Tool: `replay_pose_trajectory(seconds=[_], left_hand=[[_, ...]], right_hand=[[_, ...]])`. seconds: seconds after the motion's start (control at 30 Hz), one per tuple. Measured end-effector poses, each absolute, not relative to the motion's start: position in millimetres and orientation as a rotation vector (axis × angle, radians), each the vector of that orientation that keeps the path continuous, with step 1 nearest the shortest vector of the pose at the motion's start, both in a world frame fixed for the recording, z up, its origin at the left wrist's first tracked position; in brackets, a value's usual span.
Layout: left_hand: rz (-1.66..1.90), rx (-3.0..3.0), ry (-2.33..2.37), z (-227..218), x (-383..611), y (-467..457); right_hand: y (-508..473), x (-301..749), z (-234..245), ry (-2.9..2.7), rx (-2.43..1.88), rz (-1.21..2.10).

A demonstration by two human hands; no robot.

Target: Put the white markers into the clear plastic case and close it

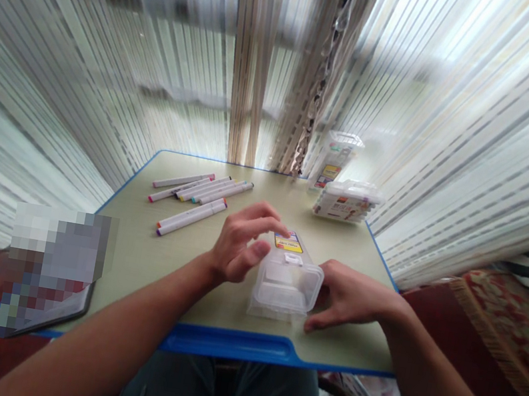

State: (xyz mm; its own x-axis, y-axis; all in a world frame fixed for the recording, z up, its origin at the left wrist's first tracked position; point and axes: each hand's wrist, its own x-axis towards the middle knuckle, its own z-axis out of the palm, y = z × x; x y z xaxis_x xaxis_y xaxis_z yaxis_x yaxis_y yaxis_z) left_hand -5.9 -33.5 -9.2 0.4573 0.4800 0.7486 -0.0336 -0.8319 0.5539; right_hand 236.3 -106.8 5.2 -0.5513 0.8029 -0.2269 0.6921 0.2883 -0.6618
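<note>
A clear plastic case [287, 286] with a latch and a yellow-and-blue label lies near the table's front edge, its end towards me. My left hand [247, 239] is at its left side, fingers apart, with the index fingertip on the label and the thumb by the near upper edge. At the right side, my right hand [349, 297] curls around the case, its thumb low by the near corner and its other fingers partly hidden behind the plastic. Several white markers [205, 191] with coloured ends lie beyond my left hand. The case looks see-through, with no markers visible inside.
At the back right stands an upright clear case [334, 162], with a case of markers [345, 201] before it. A partly blurred dark-edged device [61, 306] rests on the left corner of the blue-edged table [170, 277]. String curtains [178, 75] hang close behind.
</note>
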Motion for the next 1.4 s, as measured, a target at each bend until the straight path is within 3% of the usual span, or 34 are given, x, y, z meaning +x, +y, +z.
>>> replay_pose_trajectory(seconds=[0.13,0.37,0.57,0.87,1.07,1.4], left_hand=[[1.417,2.081,0.604,-15,-4,-20],[1.314,1.938,1.015,-26,2,3],[1.212,1.977,1.084,-30,3,5],[1.187,2.04,1.142,-33,5,7],[1.145,2.063,1.184,-33,3,8],[1.113,2.023,1.24,-35,2,14]], right_hand=[[-98,250,7,-2.325,-1.391,1.228],[-88,253,-8,-2.13,-1.427,0.991],[-81,245,-19,-2.006,-1.562,0.776],[-44,221,22,-1.815,-1.473,0.549],[-13,191,16,-1.411,-1.167,0.696],[-13,201,-28,-1.091,-1.146,0.993]])
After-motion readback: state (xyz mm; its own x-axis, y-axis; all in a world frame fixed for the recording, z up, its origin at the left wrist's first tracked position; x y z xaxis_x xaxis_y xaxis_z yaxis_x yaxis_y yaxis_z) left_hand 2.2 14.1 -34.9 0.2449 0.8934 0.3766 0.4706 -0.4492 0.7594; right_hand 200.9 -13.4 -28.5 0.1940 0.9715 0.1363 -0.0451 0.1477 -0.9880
